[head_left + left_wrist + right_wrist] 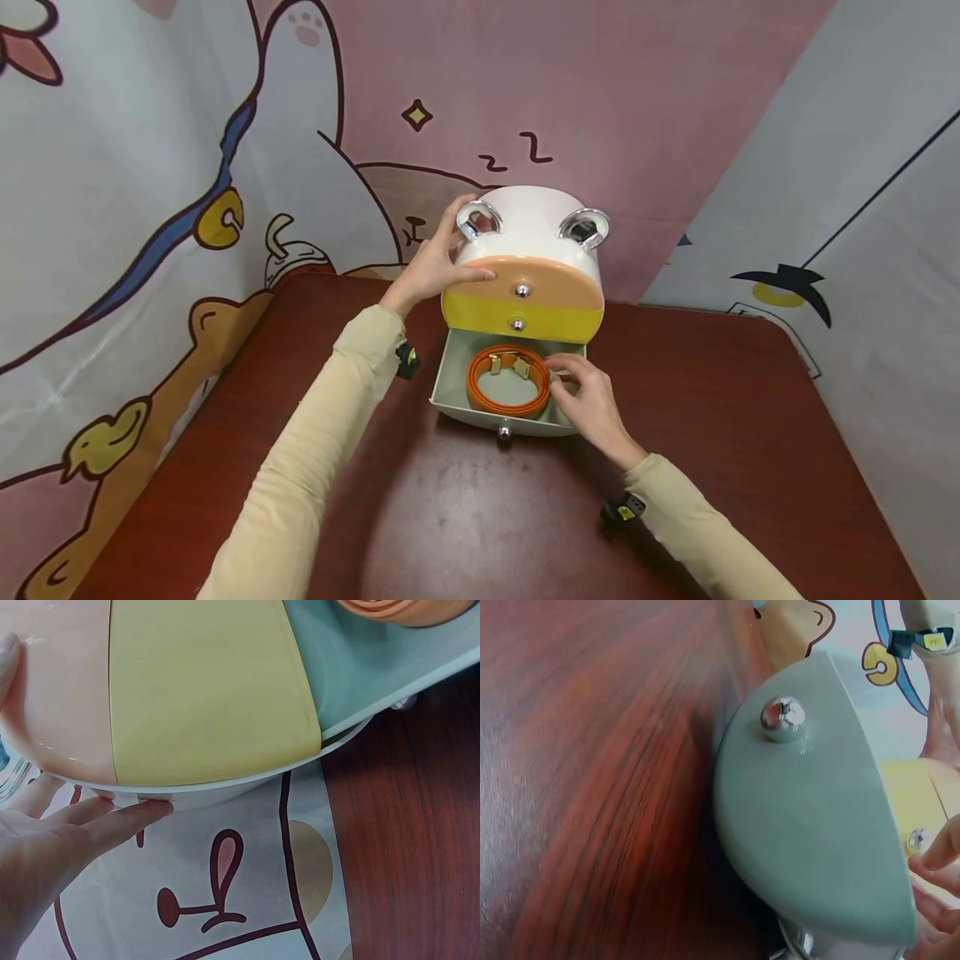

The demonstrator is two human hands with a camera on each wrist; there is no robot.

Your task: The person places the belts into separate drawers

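A small rounded drawer cabinet [536, 218] with a white body and silver ring-shaped ears stands on the table. My left hand [435, 262] holds its upper left side, thumb on the peach front [480, 287] and fingers along the white side. The pale green bottom drawer [450, 379] is pulled out. Inside it lies a coiled orange belt [506, 408] with gold-coloured metal parts. My right hand [592, 400] is over the drawer's right side, thumb and fingers parted, fingertips right at the belt's right edge. In the right wrist view its fingers [941, 855] show beside the green drawer front [810, 825].
The yellow middle drawer [480, 315] and the peach top drawer are closed, each with a round silver knob. A dark red wooden table [712, 417] carries the cabinet. A cartoon-printed cloth [637, 108] hangs close behind it and along both sides.
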